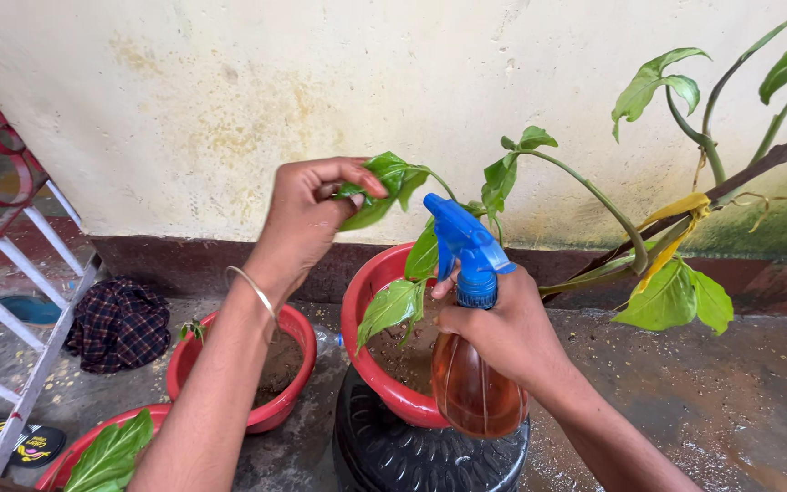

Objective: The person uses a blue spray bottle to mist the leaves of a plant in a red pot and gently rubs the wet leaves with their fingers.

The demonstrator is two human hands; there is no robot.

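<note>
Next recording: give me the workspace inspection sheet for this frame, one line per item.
Surface: wet, dirty concrete floor.
Job's things: amber spray bottle with blue trigger head; green leaf of the plant in the red pot, which sits on a black stand.
Clutter: checked cloth, two more red pots, sandals.
Grippers: left hand pinches the leaf; right hand grips the spray bottle.
Cables: nothing seen.
Surroundings: stained cream wall, white and red metal frame.

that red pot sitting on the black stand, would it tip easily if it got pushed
Probably somewhat tippy: the red pot sits raised on a narrower-looking black stand, and its plant leans far to one side. The soil inside likely makes it heavy, so a light nudge may not shift it.
</note>
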